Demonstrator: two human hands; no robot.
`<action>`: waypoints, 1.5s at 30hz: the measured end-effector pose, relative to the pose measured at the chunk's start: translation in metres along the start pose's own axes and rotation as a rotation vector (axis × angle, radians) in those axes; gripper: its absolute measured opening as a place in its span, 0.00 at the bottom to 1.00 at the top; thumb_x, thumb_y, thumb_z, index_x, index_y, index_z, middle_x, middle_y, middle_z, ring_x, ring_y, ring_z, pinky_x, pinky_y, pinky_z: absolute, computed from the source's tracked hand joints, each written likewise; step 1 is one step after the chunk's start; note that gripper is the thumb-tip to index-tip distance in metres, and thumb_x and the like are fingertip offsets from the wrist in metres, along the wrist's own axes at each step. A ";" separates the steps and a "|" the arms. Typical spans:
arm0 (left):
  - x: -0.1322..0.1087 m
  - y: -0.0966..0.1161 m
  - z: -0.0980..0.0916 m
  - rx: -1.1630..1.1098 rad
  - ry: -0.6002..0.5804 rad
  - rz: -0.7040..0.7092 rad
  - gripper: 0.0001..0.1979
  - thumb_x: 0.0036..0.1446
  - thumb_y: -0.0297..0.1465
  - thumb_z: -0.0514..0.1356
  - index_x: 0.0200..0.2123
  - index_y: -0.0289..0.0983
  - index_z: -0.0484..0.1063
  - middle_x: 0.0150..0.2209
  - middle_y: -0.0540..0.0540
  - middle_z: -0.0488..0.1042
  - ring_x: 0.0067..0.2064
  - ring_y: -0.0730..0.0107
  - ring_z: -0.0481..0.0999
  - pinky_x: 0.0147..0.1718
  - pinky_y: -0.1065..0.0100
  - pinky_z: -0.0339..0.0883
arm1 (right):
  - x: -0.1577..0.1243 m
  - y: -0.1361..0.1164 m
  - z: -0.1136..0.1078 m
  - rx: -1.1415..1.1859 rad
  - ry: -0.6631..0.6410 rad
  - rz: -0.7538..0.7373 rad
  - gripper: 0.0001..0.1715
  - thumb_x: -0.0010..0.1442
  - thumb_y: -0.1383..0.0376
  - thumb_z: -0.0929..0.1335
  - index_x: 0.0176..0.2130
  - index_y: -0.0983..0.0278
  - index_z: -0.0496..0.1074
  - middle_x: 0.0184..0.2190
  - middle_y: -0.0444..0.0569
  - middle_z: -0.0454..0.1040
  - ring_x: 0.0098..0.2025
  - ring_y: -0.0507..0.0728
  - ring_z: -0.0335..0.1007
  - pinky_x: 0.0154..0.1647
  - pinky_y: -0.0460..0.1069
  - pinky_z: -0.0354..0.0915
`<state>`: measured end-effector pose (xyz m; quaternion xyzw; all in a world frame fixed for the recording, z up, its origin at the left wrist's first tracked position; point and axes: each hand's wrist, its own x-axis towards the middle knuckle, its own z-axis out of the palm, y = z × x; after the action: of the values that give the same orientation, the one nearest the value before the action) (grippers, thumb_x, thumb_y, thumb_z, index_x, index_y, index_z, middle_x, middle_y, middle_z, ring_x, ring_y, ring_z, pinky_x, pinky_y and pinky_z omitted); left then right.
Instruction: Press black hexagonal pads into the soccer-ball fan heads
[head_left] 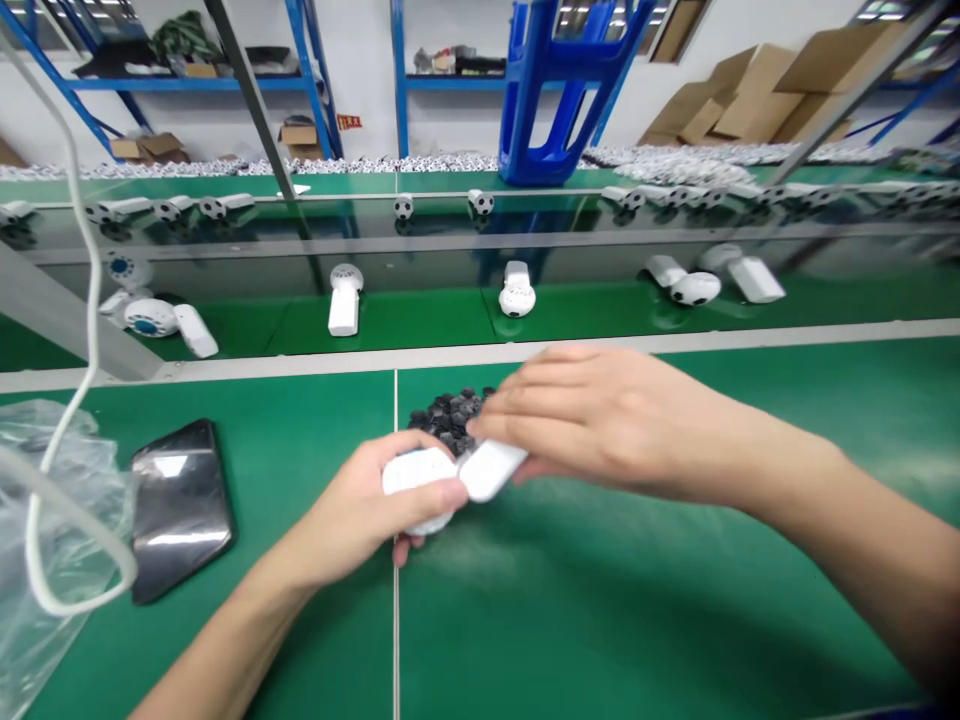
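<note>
The left hand [360,505] is showing bare, with a smooth, rounded back and a broad thumb that is tapering to a blunt tip. The left forearm [247,620] is running uncovered to the near edge, slim at the wrist and widening evenly. The right hand [592,410] is looking bare too, its slender fingers slightly blurring and one knuckle standing out. The right forearm [847,520] is appearing uncovered, thickening past a narrow wrist and darkening toward the right. A dark blue sliver [892,710] is showing near right, possibly clothing.
</note>
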<state>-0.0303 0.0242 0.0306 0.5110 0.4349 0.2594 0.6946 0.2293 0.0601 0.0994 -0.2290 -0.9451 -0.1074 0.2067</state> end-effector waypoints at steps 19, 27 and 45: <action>0.004 -0.019 0.026 -0.779 -0.017 0.070 0.25 0.63 0.38 0.76 0.57 0.34 0.74 0.46 0.35 0.86 0.43 0.56 0.89 0.34 0.68 0.86 | -0.065 0.004 0.077 0.466 -0.216 0.562 0.10 0.74 0.68 0.71 0.50 0.62 0.84 0.45 0.52 0.85 0.46 0.62 0.85 0.44 0.53 0.77; 0.005 -0.019 0.028 -0.569 0.208 0.102 0.25 0.60 0.42 0.76 0.54 0.36 0.75 0.38 0.44 0.79 0.32 0.68 0.77 0.22 0.74 0.72 | -0.077 0.012 0.072 0.539 -0.293 0.534 0.11 0.71 0.68 0.73 0.49 0.59 0.87 0.48 0.50 0.86 0.47 0.64 0.86 0.46 0.55 0.76; 0.003 -0.028 0.037 -0.310 0.201 0.180 0.20 0.72 0.42 0.66 0.63 0.46 0.71 0.39 0.51 0.71 0.34 0.73 0.68 0.30 0.73 0.65 | -0.024 -0.058 0.057 1.618 0.294 1.160 0.16 0.58 0.60 0.85 0.46 0.58 0.87 0.36 0.44 0.87 0.38 0.52 0.84 0.45 0.44 0.79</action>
<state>0.0007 -0.0004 0.0071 0.4063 0.4096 0.4339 0.6920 0.2019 0.0174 0.0319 -0.4291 -0.4415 0.6570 0.4351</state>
